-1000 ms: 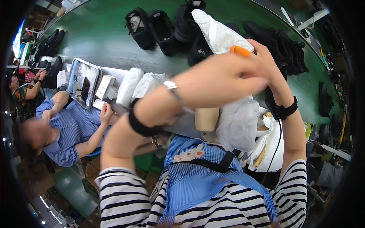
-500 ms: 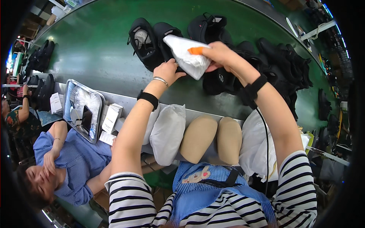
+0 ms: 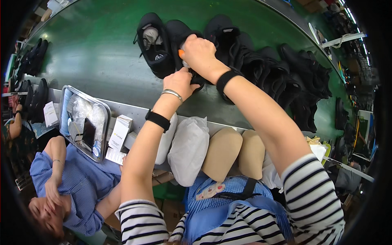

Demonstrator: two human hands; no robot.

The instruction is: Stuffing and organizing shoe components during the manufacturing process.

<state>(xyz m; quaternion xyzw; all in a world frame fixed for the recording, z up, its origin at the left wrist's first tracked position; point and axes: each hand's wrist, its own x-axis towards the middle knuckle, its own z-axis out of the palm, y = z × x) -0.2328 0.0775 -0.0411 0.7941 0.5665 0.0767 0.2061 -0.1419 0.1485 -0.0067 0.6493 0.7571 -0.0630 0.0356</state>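
At the far side of the bench, my right hand (image 3: 200, 55) reaches down into the opening of a black shoe (image 3: 177, 29). An orange finger cover (image 3: 181, 53) shows on one of its fingers. Beneath that hand, only a sliver of a white wrapped bundle (image 3: 185, 63) is visible; the rest is hidden by the hand and shoe. My left hand (image 3: 179, 83) grips the heel end of the same shoe, fingers curled over its rim. Just left lies another black shoe (image 3: 158, 61) with crumpled paper (image 3: 151, 36) inside.
Several black shoes (image 3: 253, 65) crowd the green bench (image 3: 102, 53) to the right. Along the near edge lie a white wrapped form (image 3: 188, 151) and two beige forms (image 3: 222, 153). A tray (image 3: 107, 122) and white boxes (image 3: 119, 132) are at left, beside a seated person (image 3: 81, 179).
My right hand has moved left with the white bundle, from above the shoes down into the shoe opening. My left hand stays at the shoe's heel.
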